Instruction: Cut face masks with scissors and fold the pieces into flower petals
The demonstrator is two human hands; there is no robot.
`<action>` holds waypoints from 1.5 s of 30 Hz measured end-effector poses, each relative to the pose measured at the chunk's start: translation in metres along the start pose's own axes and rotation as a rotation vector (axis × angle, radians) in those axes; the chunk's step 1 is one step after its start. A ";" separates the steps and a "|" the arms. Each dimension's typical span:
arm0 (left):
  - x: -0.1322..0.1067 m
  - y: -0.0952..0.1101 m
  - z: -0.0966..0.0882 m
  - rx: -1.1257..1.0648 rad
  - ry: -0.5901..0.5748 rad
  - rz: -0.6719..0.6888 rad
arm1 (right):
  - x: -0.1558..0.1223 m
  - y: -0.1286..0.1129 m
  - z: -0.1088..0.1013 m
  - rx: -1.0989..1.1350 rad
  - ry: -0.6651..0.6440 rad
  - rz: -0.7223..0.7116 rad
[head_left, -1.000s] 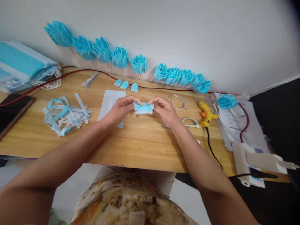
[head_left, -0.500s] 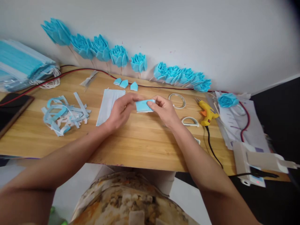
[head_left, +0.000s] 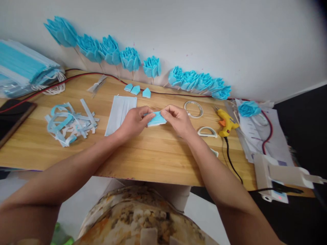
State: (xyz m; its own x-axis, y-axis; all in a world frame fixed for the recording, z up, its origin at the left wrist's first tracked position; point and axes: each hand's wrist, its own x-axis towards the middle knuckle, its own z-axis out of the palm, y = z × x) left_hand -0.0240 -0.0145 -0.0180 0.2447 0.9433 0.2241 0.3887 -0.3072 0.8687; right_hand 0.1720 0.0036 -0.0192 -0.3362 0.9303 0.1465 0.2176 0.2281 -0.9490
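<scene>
Between my hands is a small folded piece of blue mask fabric (head_left: 157,119), white at its lower edge. My left hand (head_left: 135,119) pinches its left end, thumb on top. At the right end, the thumb and fingers of my right hand (head_left: 176,119) are closed on the upper corner. A flat pale blue face mask (head_left: 118,114) lies beside my left hand, partly behind it. Beyond the hands, small pointed blue fabric pieces (head_left: 146,92) rest near the red and black cable. A roll of tape (head_left: 193,109) lies to the right of my right hand.
Several blue fabric flowers (head_left: 130,59) on sticks lean along the wall. Cut strips (head_left: 68,124), a phone (head_left: 15,115) and stacked masks (head_left: 22,66) lie left. On the right are a yellow glue gun (head_left: 226,123), scissors handles (head_left: 207,132), another flower (head_left: 249,109) and a power strip (head_left: 264,173).
My left hand has closed onto the left end of the folded fabric, its thumb now on top. My right thumb has shifted to the corner, and the piece tilts slightly.
</scene>
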 end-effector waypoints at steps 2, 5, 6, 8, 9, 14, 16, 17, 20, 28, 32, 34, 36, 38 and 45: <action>-0.002 -0.001 0.002 0.058 0.016 0.028 | -0.001 -0.002 0.001 -0.038 -0.019 0.008; -0.004 -0.005 0.006 0.186 0.047 0.091 | -0.003 -0.006 0.003 -0.115 0.013 0.013; -0.004 -0.006 0.007 0.235 0.060 0.113 | -0.003 -0.007 0.004 -0.131 0.034 0.007; -0.005 -0.009 0.008 0.322 0.079 0.154 | -0.004 -0.010 0.006 -0.143 0.069 -0.012; -0.005 -0.010 0.008 0.354 0.084 0.169 | -0.004 -0.010 0.006 -0.144 0.075 -0.019; -0.006 -0.011 0.006 0.319 0.082 0.131 | -0.002 -0.007 0.006 -0.046 -0.008 0.023; -0.005 -0.009 0.005 0.231 0.075 0.070 | -0.001 -0.004 0.006 -0.018 -0.046 0.059; -0.005 -0.007 0.004 0.175 0.066 0.038 | -0.001 -0.004 0.005 -0.025 -0.048 0.069; -0.002 -0.001 -0.001 -0.009 0.000 -0.052 | -0.001 -0.004 0.005 -0.081 0.002 0.055; -0.001 0.004 -0.007 -0.200 -0.103 -0.166 | -0.003 -0.009 0.006 -0.058 -0.002 0.068; -0.004 0.000 -0.006 0.059 0.016 -0.020 | -0.004 -0.007 0.007 -0.067 -0.014 0.076; -0.004 -0.003 -0.005 0.170 0.095 0.052 | -0.003 -0.004 0.008 -0.062 -0.011 0.083; -0.003 -0.006 -0.005 0.182 0.109 0.068 | -0.003 -0.001 0.009 -0.043 -0.008 0.086; -0.002 -0.007 -0.004 0.076 0.072 0.023 | -0.003 0.000 0.010 -0.010 -0.007 0.093; 0.001 -0.003 -0.006 -0.447 -0.079 -0.222 | -0.003 -0.001 0.009 0.092 0.020 0.191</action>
State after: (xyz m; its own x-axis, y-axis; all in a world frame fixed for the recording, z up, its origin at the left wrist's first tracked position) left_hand -0.0305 -0.0121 -0.0175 0.2730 0.9620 -0.0063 0.0247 -0.0005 0.9997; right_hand 0.1644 -0.0017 -0.0216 -0.2787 0.9598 -0.0337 0.1904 0.0208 -0.9815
